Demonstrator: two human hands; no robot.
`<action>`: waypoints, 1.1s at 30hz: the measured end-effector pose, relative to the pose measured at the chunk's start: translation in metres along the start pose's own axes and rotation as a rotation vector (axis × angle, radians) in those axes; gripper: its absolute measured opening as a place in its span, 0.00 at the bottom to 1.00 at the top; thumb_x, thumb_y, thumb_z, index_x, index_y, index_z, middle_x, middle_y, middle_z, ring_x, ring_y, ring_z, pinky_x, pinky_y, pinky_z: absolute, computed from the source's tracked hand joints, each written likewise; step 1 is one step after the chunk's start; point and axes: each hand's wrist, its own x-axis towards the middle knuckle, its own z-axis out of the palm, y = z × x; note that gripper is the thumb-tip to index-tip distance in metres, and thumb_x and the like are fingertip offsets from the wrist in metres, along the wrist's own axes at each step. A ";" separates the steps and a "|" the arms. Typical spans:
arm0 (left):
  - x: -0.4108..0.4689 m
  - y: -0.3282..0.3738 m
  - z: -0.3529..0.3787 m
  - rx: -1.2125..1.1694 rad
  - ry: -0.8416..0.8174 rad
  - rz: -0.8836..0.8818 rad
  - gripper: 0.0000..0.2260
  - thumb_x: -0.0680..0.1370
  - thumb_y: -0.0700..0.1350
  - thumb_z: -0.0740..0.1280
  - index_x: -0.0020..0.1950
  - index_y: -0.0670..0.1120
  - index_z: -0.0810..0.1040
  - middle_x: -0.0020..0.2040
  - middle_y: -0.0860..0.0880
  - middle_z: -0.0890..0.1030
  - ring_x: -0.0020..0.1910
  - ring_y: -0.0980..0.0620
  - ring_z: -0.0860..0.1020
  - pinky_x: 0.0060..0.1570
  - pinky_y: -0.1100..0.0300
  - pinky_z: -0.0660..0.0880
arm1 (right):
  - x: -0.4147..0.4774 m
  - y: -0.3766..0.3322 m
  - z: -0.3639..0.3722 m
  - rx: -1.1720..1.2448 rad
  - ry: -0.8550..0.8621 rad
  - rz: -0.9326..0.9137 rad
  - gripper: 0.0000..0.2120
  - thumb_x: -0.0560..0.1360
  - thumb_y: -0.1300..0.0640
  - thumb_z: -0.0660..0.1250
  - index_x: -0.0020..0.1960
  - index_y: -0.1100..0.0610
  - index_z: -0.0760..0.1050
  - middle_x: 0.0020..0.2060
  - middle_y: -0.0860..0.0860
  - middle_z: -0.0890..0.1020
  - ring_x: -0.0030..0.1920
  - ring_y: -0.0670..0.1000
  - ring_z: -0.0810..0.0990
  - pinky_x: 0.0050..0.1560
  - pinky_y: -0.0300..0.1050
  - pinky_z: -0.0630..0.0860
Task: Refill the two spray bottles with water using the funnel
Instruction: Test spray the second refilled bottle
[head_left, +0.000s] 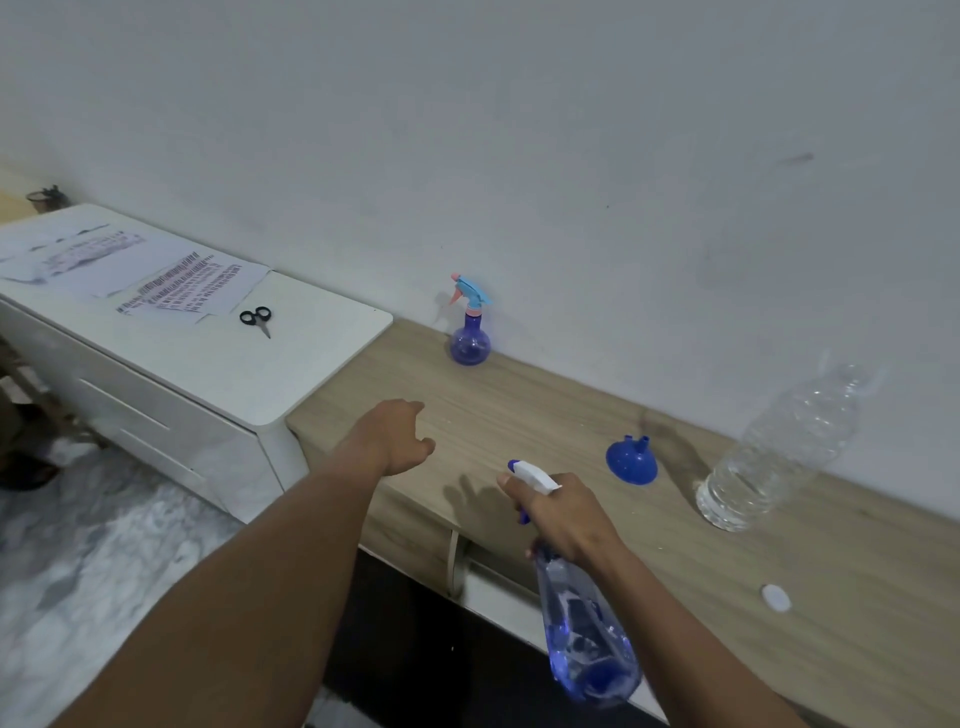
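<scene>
Spray bottle (587, 639), gripped at its neck by the right hand (561, 512), hangs past the table's (519, 405) front edge, likely for uncapping. The left hand (395, 436) hovers slack and empty. The second spray bottle (469, 338) waits at the back edge.

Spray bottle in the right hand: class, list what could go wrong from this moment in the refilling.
1. The right hand holds the spray bottle only around its neck and trigger head, tilted out beyond the desk edge; it might slip and drop to the floor.
2. The white cap lies apart from the water bottle, so that bottle is probably open; a knock from an arm could spill it.
</scene>
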 end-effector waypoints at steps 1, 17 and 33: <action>-0.001 0.001 -0.001 -0.004 0.000 0.000 0.33 0.78 0.56 0.68 0.79 0.46 0.64 0.75 0.44 0.71 0.75 0.45 0.68 0.71 0.53 0.67 | -0.001 -0.001 -0.001 -0.012 0.002 0.001 0.26 0.72 0.34 0.68 0.40 0.59 0.76 0.27 0.50 0.79 0.24 0.54 0.82 0.38 0.46 0.77; -0.001 0.009 -0.008 -0.064 0.012 0.024 0.31 0.78 0.55 0.69 0.79 0.48 0.66 0.75 0.45 0.72 0.74 0.45 0.69 0.69 0.54 0.67 | 0.019 -0.012 -0.023 0.093 0.068 -0.100 0.13 0.75 0.45 0.61 0.49 0.55 0.68 0.42 0.55 0.84 0.30 0.57 0.84 0.39 0.50 0.75; 0.083 0.069 0.021 -0.467 -0.158 0.245 0.21 0.71 0.45 0.77 0.63 0.50 0.78 0.54 0.58 0.81 0.48 0.61 0.78 0.43 0.79 0.70 | 0.132 -0.067 -0.041 0.173 0.353 -0.394 0.18 0.75 0.66 0.67 0.57 0.44 0.76 0.41 0.44 0.82 0.38 0.41 0.79 0.37 0.32 0.74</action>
